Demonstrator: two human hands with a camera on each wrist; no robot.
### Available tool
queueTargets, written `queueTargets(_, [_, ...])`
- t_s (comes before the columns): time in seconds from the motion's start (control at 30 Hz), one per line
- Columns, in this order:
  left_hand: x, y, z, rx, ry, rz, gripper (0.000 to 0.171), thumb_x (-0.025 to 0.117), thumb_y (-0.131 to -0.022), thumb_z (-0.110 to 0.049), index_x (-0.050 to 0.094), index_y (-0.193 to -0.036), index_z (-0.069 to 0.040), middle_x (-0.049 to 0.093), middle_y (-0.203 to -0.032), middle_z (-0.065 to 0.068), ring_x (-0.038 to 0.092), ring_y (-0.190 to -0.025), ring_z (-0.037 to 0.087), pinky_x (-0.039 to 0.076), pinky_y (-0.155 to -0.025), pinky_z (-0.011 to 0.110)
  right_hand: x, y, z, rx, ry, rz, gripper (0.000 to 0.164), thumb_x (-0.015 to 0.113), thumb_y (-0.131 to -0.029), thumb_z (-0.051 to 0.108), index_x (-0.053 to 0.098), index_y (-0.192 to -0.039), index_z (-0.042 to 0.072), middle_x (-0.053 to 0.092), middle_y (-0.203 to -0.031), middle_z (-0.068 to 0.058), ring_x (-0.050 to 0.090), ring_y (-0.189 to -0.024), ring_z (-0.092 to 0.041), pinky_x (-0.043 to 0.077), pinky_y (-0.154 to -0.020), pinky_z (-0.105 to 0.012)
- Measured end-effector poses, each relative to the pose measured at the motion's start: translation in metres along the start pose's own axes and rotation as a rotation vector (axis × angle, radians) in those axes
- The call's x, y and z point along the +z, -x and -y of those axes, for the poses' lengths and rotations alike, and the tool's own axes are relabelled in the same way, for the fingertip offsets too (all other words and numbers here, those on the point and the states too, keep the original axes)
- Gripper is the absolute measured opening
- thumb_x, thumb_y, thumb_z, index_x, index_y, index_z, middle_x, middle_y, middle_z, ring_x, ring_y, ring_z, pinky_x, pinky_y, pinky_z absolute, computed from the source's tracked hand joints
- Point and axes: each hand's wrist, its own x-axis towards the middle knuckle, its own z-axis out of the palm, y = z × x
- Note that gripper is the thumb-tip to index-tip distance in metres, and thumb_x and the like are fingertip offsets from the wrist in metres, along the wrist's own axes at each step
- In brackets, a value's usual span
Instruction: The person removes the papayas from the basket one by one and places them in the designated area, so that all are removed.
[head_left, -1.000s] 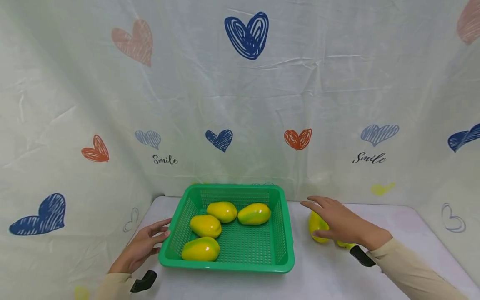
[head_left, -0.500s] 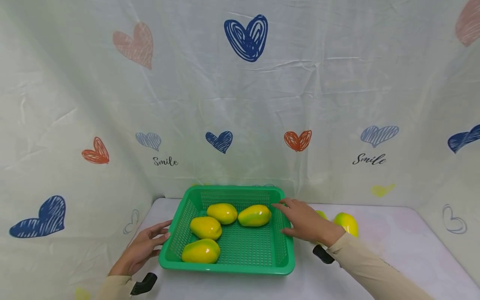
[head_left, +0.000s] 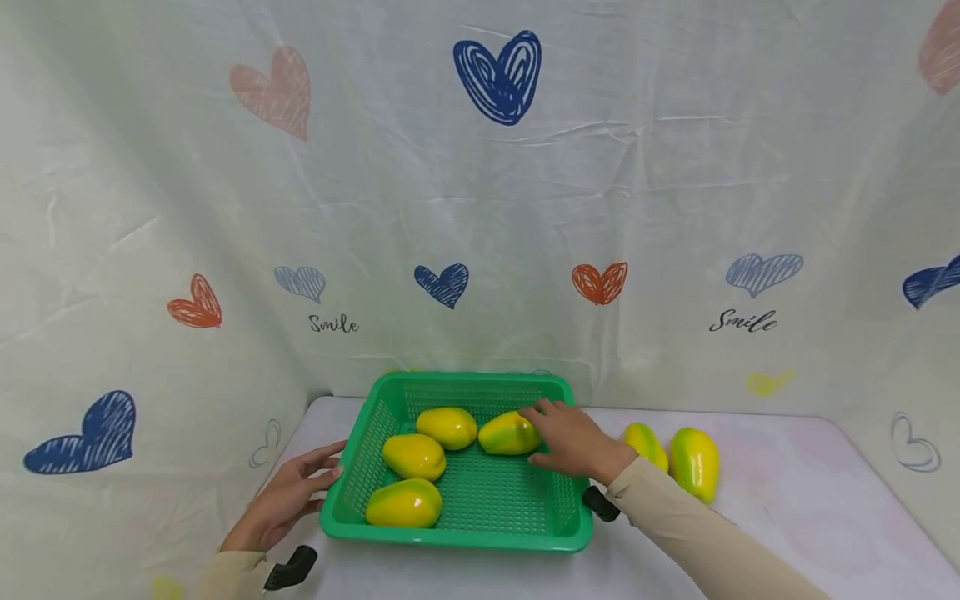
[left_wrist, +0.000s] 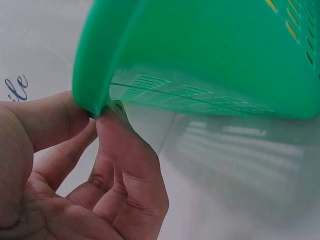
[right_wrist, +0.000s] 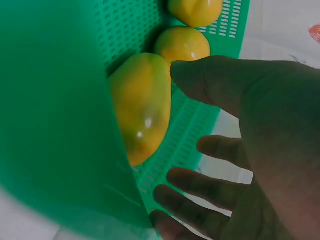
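Observation:
A green plastic basket [head_left: 457, 540] with perforated walls stands on the table and holds several yellow-green mangoes. My left hand [head_left: 283, 500] pinches its left rim between thumb and fingers, clearly seen in the left wrist view. Over the basket's right wall reaches my right hand [head_left: 577, 443], its fingers spread above the right end of the rightmost mango [head_left: 504, 435]. In the right wrist view this mango [right_wrist: 145, 107] lies in front of the right thumb, with a gap to the other fingers. Whether the thumb touches it, I cannot tell.
Two more mangoes lie on the white table [head_left: 795, 492] right of the basket: one mango [head_left: 647, 446] partly behind the right forearm, the other mango [head_left: 694, 464] beside it. A white curtain [head_left: 510, 192] printed with hearts hangs behind and at both sides.
My right hand has moved left from above the mangoes on the table to inside the basket's right side, uncovering those two mangoes. The left hand and the basket stay put.

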Motion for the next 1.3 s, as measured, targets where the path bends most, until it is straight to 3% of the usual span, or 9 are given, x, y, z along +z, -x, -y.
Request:
queueTargets(0.17, [-0.001,0.001,0.001,0.013,0.023,0.009,0.058,0.06,-0.109,-0.012,0.038,-0.161,0.001,0.048,-0.143,0.029,0.065,-0.099,0.021,0.062,-0.087,0.04,0.004,-0.008,0.004,0.048,-0.029,0.041,0.061,0.086,-0.09,0.018,0.06,-0.141,-0.002,0.063,-0.128,-0.02,0.063,-0.111,-0.036,0.058,-0.092,-0.052])
queueTargets(0.37, [-0.001,0.002,0.001,0.022,0.026,0.013,0.057,0.059,-0.109,-0.011,0.038,-0.161,0.001,0.048,-0.141,0.027,0.065,-0.098,0.021,0.061,-0.086,0.039,0.004,-0.018,0.008,0.11,-0.071,0.103,0.062,0.085,-0.09,0.018,0.06,-0.142,-0.001,0.062,-0.132,-0.022,0.062,-0.119,-0.04,0.056,-0.098,-0.055])
queueTargets(0.57, [0.0,0.002,-0.001,0.017,0.02,0.008,0.057,0.059,-0.109,-0.011,0.039,-0.161,0.001,0.049,-0.142,0.028,0.064,-0.099,0.021,0.061,-0.087,0.039,0.016,-0.03,0.007,0.15,-0.071,0.139,0.06,0.084,-0.091,0.019,0.059,-0.143,0.001,0.06,-0.13,-0.021,0.061,-0.109,-0.034,0.057,-0.092,-0.053])
queueTargets(0.67, [0.001,0.002,-0.001,0.017,0.02,0.005,0.057,0.059,-0.109,-0.012,0.039,-0.161,0.001,0.049,-0.142,0.028,0.064,-0.1,0.021,0.061,-0.087,0.039,0.015,-0.033,0.01,0.165,-0.075,0.155,0.062,0.084,-0.092,0.018,0.058,-0.145,0.002,0.058,-0.133,-0.022,0.06,-0.112,-0.036,0.056,-0.093,-0.055])
queueTargets(0.83, [0.001,0.002,0.0,0.014,0.021,0.001,0.056,0.058,-0.11,-0.012,0.039,-0.161,0.001,0.049,-0.143,0.028,0.064,-0.099,0.021,0.061,-0.087,0.039,0.016,-0.037,0.013,0.157,-0.122,0.174,0.068,0.085,-0.091,0.016,0.054,-0.15,0.005,0.053,-0.141,-0.022,0.058,-0.121,-0.041,0.055,-0.096,-0.057])
queueTargets(1.3, [0.001,0.005,0.001,0.014,0.036,-0.003,0.057,0.059,-0.109,-0.013,0.04,-0.16,0.002,0.051,-0.14,0.026,0.065,-0.095,0.021,0.06,-0.084,0.037,0.031,-0.045,0.017,0.087,-0.136,0.229,0.07,0.095,-0.08,0.023,0.058,-0.138,0.009,0.05,-0.133,-0.011,0.055,-0.111,-0.029,0.056,-0.096,-0.046])
